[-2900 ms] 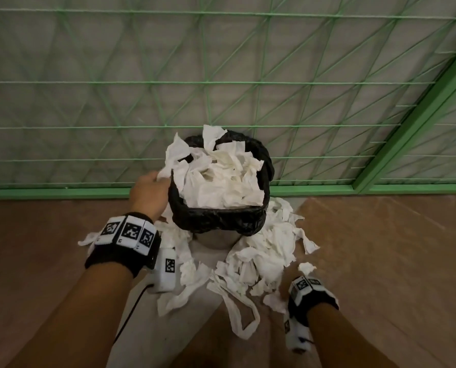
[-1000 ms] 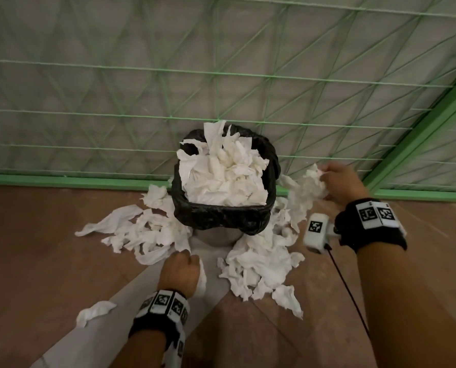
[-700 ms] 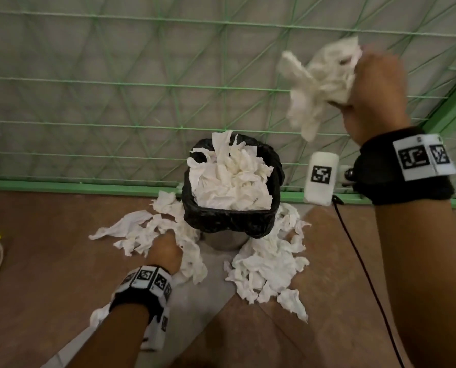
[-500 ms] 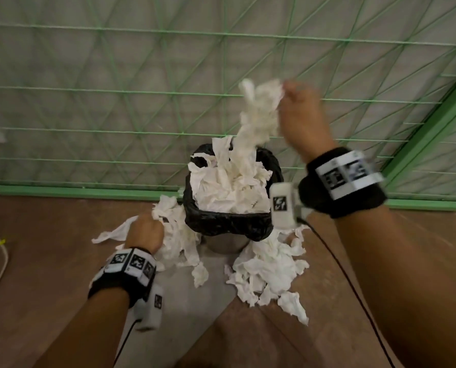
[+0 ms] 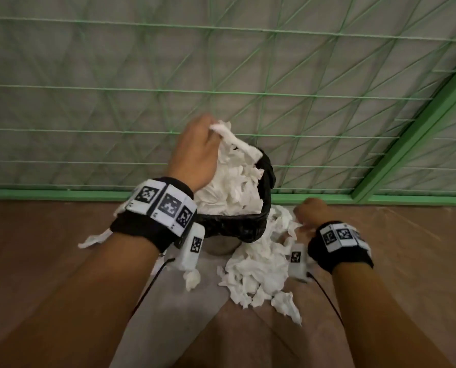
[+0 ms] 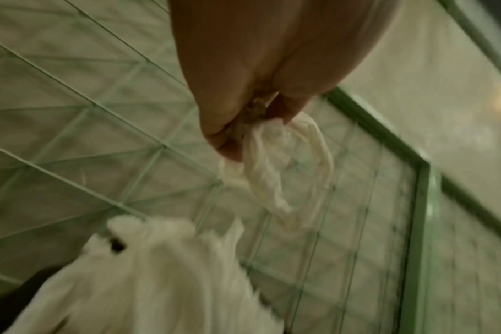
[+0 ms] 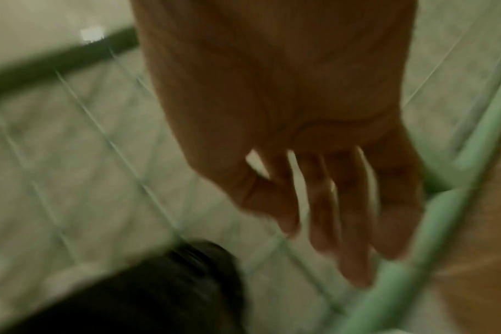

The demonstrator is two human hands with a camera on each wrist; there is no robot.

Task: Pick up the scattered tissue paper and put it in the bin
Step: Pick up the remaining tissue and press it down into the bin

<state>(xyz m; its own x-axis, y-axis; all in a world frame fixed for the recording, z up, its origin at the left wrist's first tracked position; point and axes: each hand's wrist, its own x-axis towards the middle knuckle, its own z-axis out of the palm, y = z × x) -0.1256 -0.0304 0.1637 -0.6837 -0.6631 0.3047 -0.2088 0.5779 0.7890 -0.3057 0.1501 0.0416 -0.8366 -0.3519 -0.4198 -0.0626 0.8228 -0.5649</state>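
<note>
The bin (image 5: 237, 228), lined with a black bag, stands against the fence and is heaped with white tissue (image 5: 229, 187). My left hand (image 5: 213, 128) hovers over its left rim and pinches a twisted strip of tissue (image 5: 234, 140) that trails down onto the heap. The left wrist view shows that pinch (image 6: 243, 126), the strip (image 6: 266, 171) and the heap (image 6: 146, 271) below it. My right hand (image 5: 301, 208) is low at the bin's right, just over the scattered tissue pile (image 5: 258, 264). In the right wrist view this hand (image 7: 329, 237) has straight fingers and holds nothing, beside the black liner (image 7: 157, 289).
A green wire-mesh fence (image 5: 221, 91) with a green bottom rail (image 5: 62, 193) runs behind the bin, and a slanted green post (image 5: 407, 134) rises at the right. More tissue lies left of the bin (image 5: 94, 239), with a scrap (image 5: 192, 278) in front. The floor is brown.
My right hand let its tissue fall onto the bin and dropped to the floor pile at the right. My left hand rose from the left floor pile with tissue to above the bin.
</note>
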